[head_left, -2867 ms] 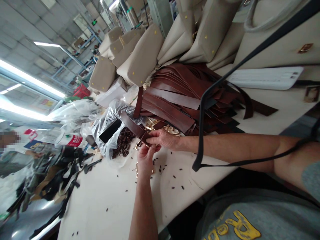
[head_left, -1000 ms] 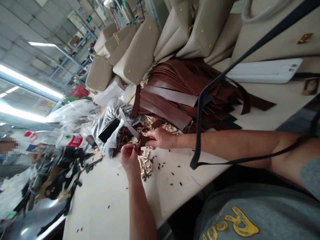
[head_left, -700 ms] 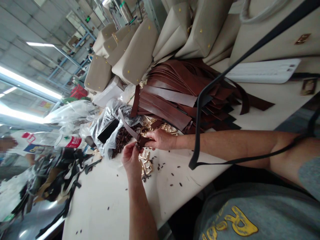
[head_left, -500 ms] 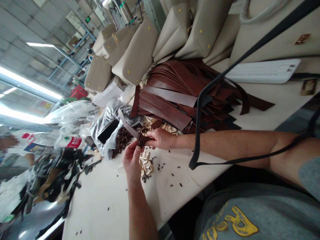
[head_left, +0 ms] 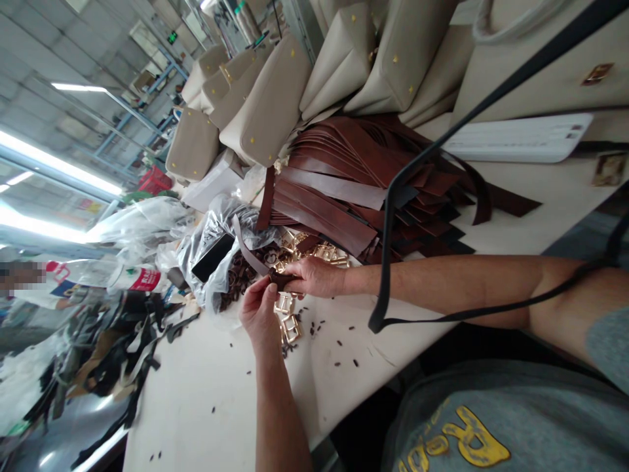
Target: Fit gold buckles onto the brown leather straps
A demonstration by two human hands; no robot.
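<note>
My left hand (head_left: 260,307) pinches the near end of a brown leather strap (head_left: 249,254), whose pale side curves up past the plastic bag. From the right, my right hand (head_left: 317,276) is closed on the same strap's darker part, close to my left fingertips. Any small piece between the fingers is too small to make out. Gold buckles (head_left: 290,328) lie on the table just below the hands, and more lie behind them. Small dark brown loops (head_left: 238,283) are heaped to the left of the strap.
A large pile of brown straps (head_left: 334,190) lies behind my right hand. Beige bags (head_left: 268,98) stand at the back. A black phone (head_left: 213,257) rests on a plastic bag. Dark scraps and a bottle (head_left: 83,274) are at the left, with a person's hand beyond. A black cord hangs in front.
Both hands have shifted slightly, and the held strap has turned a little, its pale part now more bent. More gold buckles show behind my right hand. The person at the far left has moved.
</note>
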